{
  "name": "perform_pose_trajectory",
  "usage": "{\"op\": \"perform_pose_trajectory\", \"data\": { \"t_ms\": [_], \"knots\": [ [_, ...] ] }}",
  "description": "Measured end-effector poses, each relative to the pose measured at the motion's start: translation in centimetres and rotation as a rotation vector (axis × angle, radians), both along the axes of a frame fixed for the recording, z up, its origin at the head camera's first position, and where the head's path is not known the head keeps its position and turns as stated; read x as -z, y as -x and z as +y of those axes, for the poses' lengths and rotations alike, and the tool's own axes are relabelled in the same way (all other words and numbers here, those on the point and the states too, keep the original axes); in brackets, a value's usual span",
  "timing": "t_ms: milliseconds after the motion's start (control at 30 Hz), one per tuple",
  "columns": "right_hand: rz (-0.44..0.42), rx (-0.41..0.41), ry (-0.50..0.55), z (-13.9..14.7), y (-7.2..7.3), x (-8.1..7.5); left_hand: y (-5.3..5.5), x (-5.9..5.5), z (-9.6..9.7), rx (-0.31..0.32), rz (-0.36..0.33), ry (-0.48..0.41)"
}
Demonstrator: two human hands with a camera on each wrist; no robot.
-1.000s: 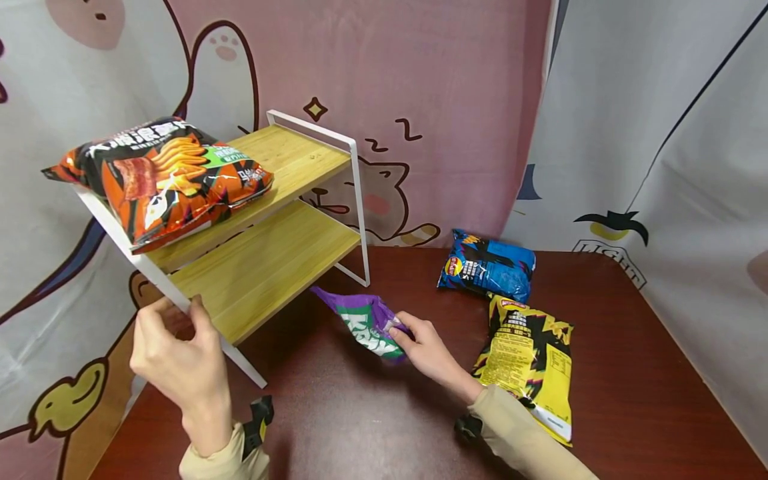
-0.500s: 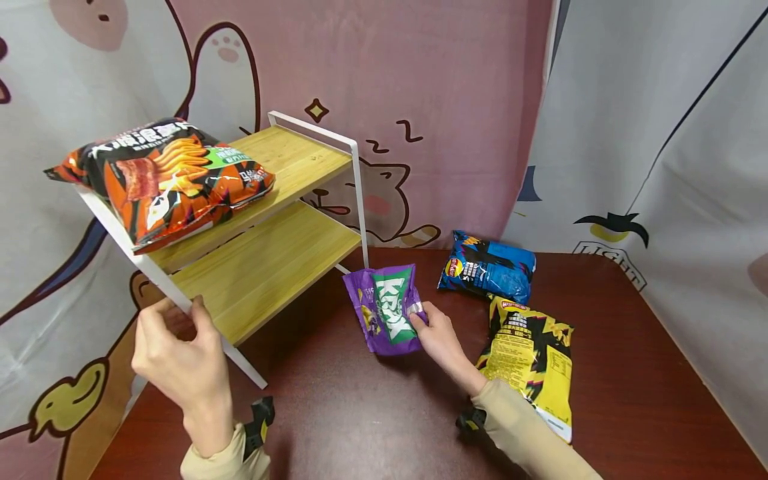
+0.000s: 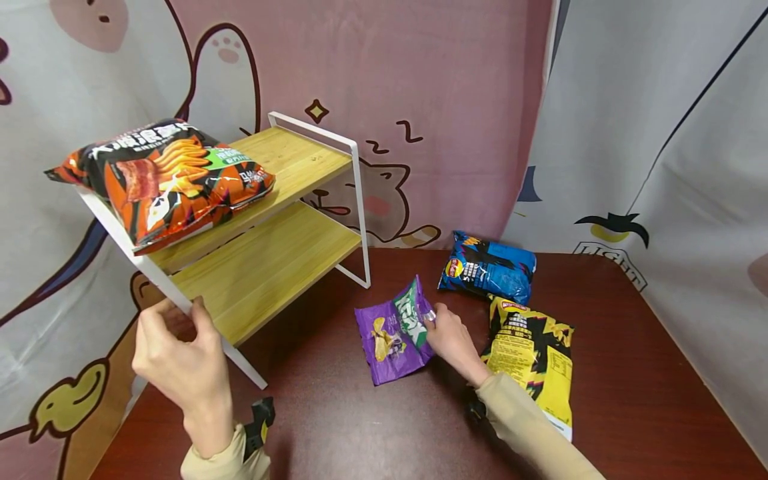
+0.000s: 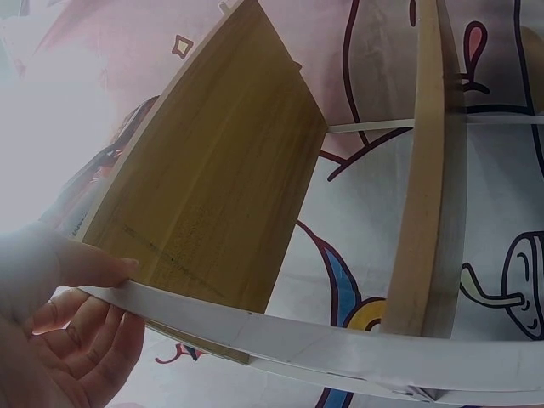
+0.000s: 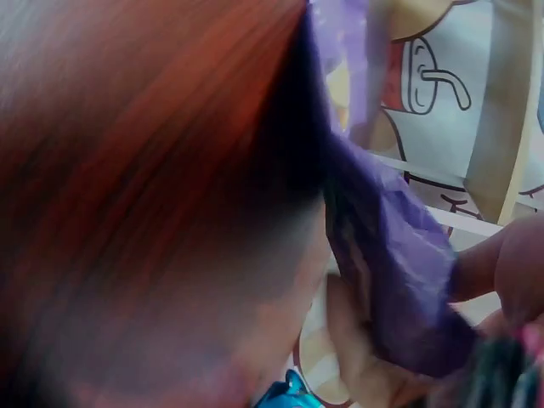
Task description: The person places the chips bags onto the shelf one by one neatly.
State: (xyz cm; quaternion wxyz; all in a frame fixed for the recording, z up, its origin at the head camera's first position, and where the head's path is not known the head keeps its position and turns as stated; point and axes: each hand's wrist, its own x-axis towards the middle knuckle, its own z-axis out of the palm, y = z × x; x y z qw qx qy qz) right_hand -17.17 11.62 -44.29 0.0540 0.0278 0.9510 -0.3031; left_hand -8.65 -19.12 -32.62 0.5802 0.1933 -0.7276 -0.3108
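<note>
My left hand (image 3: 180, 363) pinches the white metal post (image 4: 212, 321) of a small two-tier shelf, thumb on one side and curled fingers on the other. The shelf has wooden boards (image 3: 270, 267). My right hand (image 3: 453, 337) holds a purple and green snack bag (image 3: 390, 340) by its right edge, over the table in front of the shelf. In the right wrist view the purple bag (image 5: 399, 255) is creased between thumb and fingers, with some blur. An orange and black snack bag (image 3: 186, 180) lies on the top board.
A blue chip bag (image 3: 492, 267) lies at the back of the dark red table (image 3: 630, 373). Before it lies a yellow and black bag (image 3: 531, 360), partly behind my right forearm. Printed curtains (image 3: 456, 120) hang behind the table.
My right hand has moved the purple bag to the right, away from the shelf, and turned it so its printed front shows. My left hand keeps its grip on the post.
</note>
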Motion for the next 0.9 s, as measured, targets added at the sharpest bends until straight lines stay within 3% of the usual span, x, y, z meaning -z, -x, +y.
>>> {"op": "perform_pose_trajectory", "data": {
  "t_ms": [200, 300, 400, 667, 900],
  "knots": [
    [0.150, -0.025, -0.130, -0.6, -0.5, 0.2, -0.1, 0.0, 0.0, -0.006, -0.007, 0.012],
    [0.249, -0.082, -0.199, -1.3, -1.3, 0.0, -0.1, 0.0, 0.0, -0.006, -0.006, 0.013],
    [0.288, -0.154, -0.268, -2.1, -2.1, 0.1, -0.2, -0.1, 0.0, -0.005, -0.006, 0.017],
    [0.168, -0.307, -0.413, -3.2, -3.0, 1.8, -0.2, -0.2, 0.0, 0.005, -0.006, 0.029],
    [0.155, -0.391, -0.448, -3.2, -2.5, 2.2, -0.1, -0.1, 0.1, 0.004, -0.001, 0.035]
  ]
}}
